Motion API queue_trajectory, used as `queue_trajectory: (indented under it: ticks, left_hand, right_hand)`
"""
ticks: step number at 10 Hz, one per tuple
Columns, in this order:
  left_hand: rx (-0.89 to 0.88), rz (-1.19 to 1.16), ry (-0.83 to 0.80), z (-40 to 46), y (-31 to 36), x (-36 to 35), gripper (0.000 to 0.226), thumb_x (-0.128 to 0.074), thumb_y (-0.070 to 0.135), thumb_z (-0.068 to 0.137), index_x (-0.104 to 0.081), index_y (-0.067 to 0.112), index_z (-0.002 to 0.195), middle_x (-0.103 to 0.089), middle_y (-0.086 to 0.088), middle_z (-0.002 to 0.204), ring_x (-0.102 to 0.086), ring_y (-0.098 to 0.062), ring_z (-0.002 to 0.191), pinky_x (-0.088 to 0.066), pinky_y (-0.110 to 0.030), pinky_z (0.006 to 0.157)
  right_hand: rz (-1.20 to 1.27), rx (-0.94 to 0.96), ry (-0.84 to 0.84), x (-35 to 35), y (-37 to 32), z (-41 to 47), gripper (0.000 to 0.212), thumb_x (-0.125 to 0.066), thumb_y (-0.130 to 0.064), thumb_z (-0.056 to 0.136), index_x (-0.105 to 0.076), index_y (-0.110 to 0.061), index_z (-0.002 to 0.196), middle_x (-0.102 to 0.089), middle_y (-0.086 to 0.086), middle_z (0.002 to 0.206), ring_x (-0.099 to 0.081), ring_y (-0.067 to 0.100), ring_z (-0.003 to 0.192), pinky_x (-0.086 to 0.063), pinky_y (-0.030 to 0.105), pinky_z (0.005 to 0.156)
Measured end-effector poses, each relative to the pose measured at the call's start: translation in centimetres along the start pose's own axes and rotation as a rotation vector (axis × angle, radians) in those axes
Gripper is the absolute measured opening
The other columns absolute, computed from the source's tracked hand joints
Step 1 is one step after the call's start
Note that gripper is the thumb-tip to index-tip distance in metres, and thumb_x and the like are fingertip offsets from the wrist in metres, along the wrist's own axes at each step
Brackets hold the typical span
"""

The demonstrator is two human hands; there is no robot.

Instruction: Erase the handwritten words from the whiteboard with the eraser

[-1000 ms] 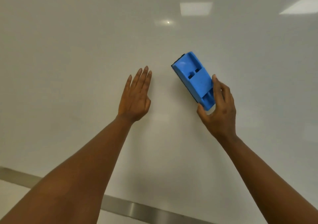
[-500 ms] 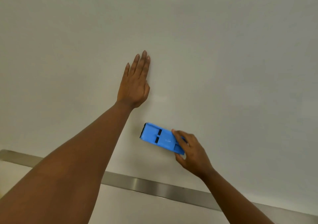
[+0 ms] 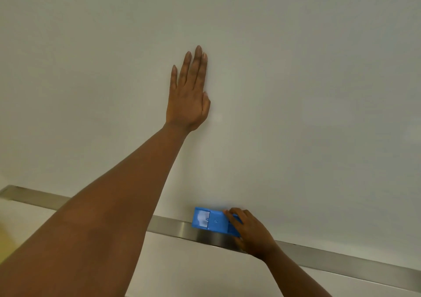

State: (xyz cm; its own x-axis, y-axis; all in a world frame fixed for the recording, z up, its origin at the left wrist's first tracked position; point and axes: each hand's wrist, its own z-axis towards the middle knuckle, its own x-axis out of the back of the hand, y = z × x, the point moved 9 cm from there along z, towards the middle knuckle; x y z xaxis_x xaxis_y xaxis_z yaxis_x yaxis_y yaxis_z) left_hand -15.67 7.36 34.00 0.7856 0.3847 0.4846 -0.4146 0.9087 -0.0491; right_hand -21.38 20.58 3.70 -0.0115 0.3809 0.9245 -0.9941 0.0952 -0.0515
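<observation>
The whiteboard [image 3: 296,91] fills most of the view, and I see no writing on it. My left hand [image 3: 188,93] lies flat against the board near its middle, fingers straight and pointing up. The blue eraser [image 3: 208,221] sits low, at the board's bottom edge over the metal rail. My right hand [image 3: 250,233] grips the eraser's right end, fingers curled over it and hiding that end.
A brushed metal rail [image 3: 341,260] runs along the board's bottom edge, sloping down to the right. Below it is a pale wall [image 3: 193,269]. A yellowish patch [image 3: 3,239] shows at the far left edge.
My right hand has carried the eraser down the board from mid height to the bottom rail, turning it level. The left hand stays flat on the board.
</observation>
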Motion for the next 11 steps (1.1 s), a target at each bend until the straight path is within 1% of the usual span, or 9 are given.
queue_trajectory:
  ticks: [1,2,3,4,5,6,7,9,11]
  left_hand:
    - [0.005,0.012,0.012,0.0,0.1,0.1,0.072,-0.035,0.018,0.084,-0.009,0.007,0.149,-0.009,-0.011,0.158,-0.005,-0.026,0.145,-0.007,-0.046,0.118]
    - [0.003,0.019,0.013,0.0,0.0,0.0,0.071,-0.036,0.018,0.084,-0.009,0.006,0.149,-0.010,-0.012,0.157,-0.006,-0.027,0.145,-0.008,-0.047,0.117]
    - [-0.003,0.014,0.021,0.0,0.0,0.1,0.071,-0.036,0.018,0.083,-0.011,0.005,0.149,-0.012,-0.013,0.157,-0.007,-0.027,0.145,-0.009,-0.048,0.117]
    - [-0.005,0.015,0.034,-0.1,0.0,0.1,0.071,-0.036,0.018,0.083,-0.013,0.004,0.148,-0.013,-0.014,0.157,-0.009,-0.028,0.145,-0.010,-0.048,0.117]
    - [-0.004,0.031,0.042,-0.1,0.0,-0.1,0.071,-0.037,0.018,0.083,-0.013,0.004,0.148,-0.013,-0.013,0.156,-0.009,-0.028,0.145,-0.011,-0.048,0.117]
    - [-0.003,0.024,0.044,-0.1,0.0,-0.2,0.071,-0.037,0.018,0.084,-0.013,0.004,0.148,-0.013,-0.013,0.156,-0.009,-0.028,0.145,-0.010,-0.048,0.117]
    - [0.007,0.014,0.045,-0.2,0.1,-0.3,0.071,-0.037,0.018,0.083,-0.013,0.004,0.148,-0.013,-0.013,0.157,-0.009,-0.028,0.145,-0.010,-0.049,0.117]
    - [0.014,0.021,0.036,-0.4,-0.1,-0.4,0.072,-0.036,0.019,0.082,-0.011,0.005,0.149,-0.011,-0.013,0.157,-0.008,-0.027,0.145,-0.009,-0.047,0.117]
    - [-0.002,-0.001,0.031,-0.6,-0.2,0.1,0.072,-0.036,0.017,0.083,-0.008,0.006,0.149,-0.009,-0.012,0.157,-0.005,-0.026,0.145,-0.007,-0.046,0.118]
  right_hand:
    - [0.014,-0.026,-0.092,-2.6,0.5,-0.1,0.059,-0.056,-0.023,0.089,-0.032,-0.014,0.142,-0.041,0.008,0.139,-0.044,0.026,0.121,-0.044,0.033,0.095]
    - [0.017,-0.039,-0.150,-4.2,0.4,0.1,0.056,-0.046,-0.027,0.093,-0.025,-0.021,0.145,-0.031,0.003,0.145,-0.035,0.023,0.126,-0.038,0.031,0.101]
    - [-0.020,-0.011,-0.155,-4.5,0.1,0.2,0.053,-0.051,-0.028,0.089,-0.036,-0.024,0.140,-0.037,0.002,0.141,-0.040,0.021,0.123,-0.040,0.029,0.098]
    - [-0.063,0.102,-0.117,-4.7,-0.9,0.2,0.052,-0.081,-0.040,0.061,-0.066,-0.029,0.110,-0.064,-0.004,0.111,-0.063,0.011,0.093,-0.053,0.019,0.075]
    - [-0.146,0.168,-0.151,-5.5,-1.6,0.3,0.049,-0.084,-0.048,0.053,-0.071,-0.033,0.098,-0.068,-0.009,0.100,-0.065,0.006,0.086,-0.054,0.017,0.071]
    - [-0.150,0.133,-0.255,-6.8,-1.4,0.0,0.053,-0.082,-0.049,0.057,-0.069,-0.030,0.105,-0.068,-0.006,0.105,-0.064,0.009,0.097,-0.054,0.018,0.074]
    - [-0.234,0.105,-0.280,-7.5,-0.7,-0.1,0.055,-0.063,-0.035,0.086,-0.045,-0.019,0.135,-0.048,0.010,0.137,-0.044,0.023,0.126,-0.045,0.032,0.098]
    - [-0.201,0.148,-0.307,-7.3,-1.7,-0.5,0.055,-0.082,-0.055,0.052,-0.071,-0.033,0.101,-0.069,-0.009,0.104,-0.065,0.006,0.095,-0.053,0.015,0.074]
    - [-0.187,0.163,-0.049,-4.0,-1.7,1.1,0.057,-0.073,-0.041,0.073,-0.057,-0.020,0.124,-0.060,-0.002,0.123,-0.058,0.012,0.111,-0.045,0.022,0.092]
